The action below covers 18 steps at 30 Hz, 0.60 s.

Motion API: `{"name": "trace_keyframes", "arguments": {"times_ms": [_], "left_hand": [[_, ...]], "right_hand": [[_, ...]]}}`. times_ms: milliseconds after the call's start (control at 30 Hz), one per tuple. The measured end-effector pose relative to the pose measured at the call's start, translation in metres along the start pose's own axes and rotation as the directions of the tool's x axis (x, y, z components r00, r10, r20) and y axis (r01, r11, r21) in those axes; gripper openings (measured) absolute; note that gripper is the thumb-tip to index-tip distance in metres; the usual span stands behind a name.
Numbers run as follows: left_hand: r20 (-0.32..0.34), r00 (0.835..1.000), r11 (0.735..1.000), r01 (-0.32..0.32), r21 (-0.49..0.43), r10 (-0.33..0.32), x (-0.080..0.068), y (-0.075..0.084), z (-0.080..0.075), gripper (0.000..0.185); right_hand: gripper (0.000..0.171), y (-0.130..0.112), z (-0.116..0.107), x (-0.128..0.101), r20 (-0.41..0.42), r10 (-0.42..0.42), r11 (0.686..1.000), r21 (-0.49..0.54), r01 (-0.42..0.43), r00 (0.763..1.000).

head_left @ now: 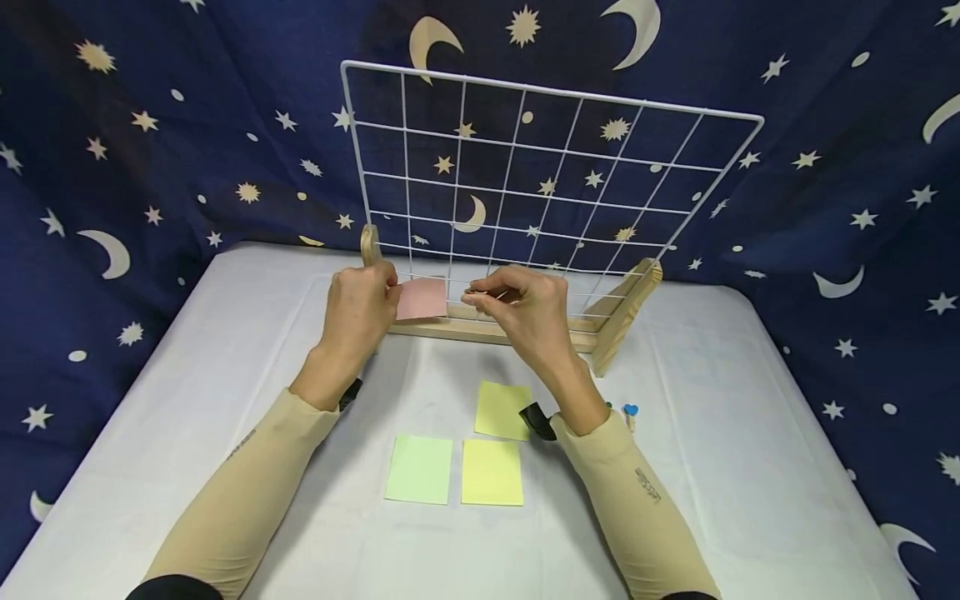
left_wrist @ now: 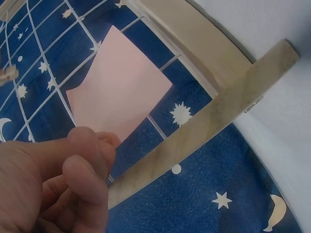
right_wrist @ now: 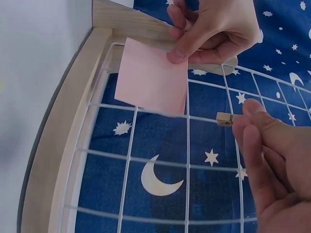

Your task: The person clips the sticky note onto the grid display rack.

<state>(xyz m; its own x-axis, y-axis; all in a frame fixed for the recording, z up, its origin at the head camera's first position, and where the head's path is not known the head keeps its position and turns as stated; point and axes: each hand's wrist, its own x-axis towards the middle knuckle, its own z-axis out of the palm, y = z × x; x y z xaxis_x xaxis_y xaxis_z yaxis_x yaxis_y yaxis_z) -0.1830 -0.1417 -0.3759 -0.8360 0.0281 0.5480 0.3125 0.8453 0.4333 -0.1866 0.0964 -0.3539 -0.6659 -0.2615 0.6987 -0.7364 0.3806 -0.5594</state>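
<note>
A pink sticky note (head_left: 422, 298) is pinched at its edge between the thumb and fingers of my left hand (head_left: 357, 302). It is held against the lower left part of a white wire grid (head_left: 555, 152). In the right wrist view the note (right_wrist: 151, 77) covers several wires near the wooden base. My right hand (head_left: 531, 310) pinches a small wooden clothespin (right_wrist: 224, 119) by one end, its other end pointing toward the note with a gap between them. The left wrist view shows the note (left_wrist: 121, 87) slightly bent above my fingertips.
The grid stands in a wooden frame (head_left: 626, 312) on a white-covered table (head_left: 322, 533). A green note (head_left: 418, 470), a yellow note (head_left: 492, 472) and another yellow note (head_left: 501, 410) lie in front. A blue heart-topped clothespin (head_left: 631, 412) lies beside my right forearm. Dark star-patterned cloth hangs behind.
</note>
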Motion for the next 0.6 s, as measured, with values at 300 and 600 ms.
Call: {"name": "trace_keyframes", "arguments": {"times_ms": [300, 600], "left_hand": [[-0.063, 0.998, 1.0, -0.024, 0.012, 0.025, -0.002, 0.001, 0.006, 0.006], [-0.064, 0.998, 1.0, -0.021, 0.017, 0.022, -0.001, -0.001, 0.007, 0.007]], "right_hand": [[0.012, 0.001, 0.017, 0.008, -0.02, -0.08, 0.994, -0.076, 0.078, 0.997], [0.012, 0.004, 0.026, 0.009, -0.005, -0.069, 0.996, -0.055, 0.069, 0.998]]}}
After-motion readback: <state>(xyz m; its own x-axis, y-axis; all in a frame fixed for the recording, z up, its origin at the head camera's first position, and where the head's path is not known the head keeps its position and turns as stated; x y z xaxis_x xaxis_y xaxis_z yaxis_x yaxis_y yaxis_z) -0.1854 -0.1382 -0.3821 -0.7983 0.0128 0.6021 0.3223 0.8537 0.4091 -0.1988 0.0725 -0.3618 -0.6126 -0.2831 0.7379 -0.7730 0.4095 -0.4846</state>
